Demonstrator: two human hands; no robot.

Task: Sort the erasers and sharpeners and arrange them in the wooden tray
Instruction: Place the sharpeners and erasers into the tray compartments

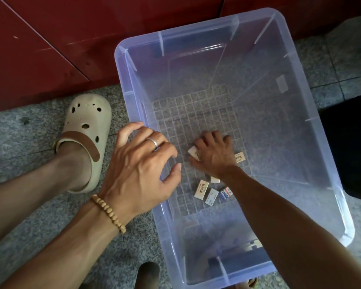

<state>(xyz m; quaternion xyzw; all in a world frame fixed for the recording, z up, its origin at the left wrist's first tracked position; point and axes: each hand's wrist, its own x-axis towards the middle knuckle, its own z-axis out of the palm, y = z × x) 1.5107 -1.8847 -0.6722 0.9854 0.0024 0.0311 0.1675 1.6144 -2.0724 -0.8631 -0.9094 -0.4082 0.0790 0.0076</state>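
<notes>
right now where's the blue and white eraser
In the head view the blue and white eraser lies on the clear bin's floor, just right of a white eraser, beneath the right forearm.

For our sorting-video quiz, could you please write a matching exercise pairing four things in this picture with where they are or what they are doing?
Things:
1. left hand
2. right hand
3. blue-and-white eraser
4. cream clog

Places or states:
A. worn on a foot on the stone floor, outside the bin
B. lying loose on the bin floor, beside other small erasers
C. deep inside the bin, fingers curled round a pale eraser
D. over the near-left rim of the clear plastic bin, fingers spread and holding nothing

Pairs: 1-D, 2-C, 3-B, 4-A
</notes>
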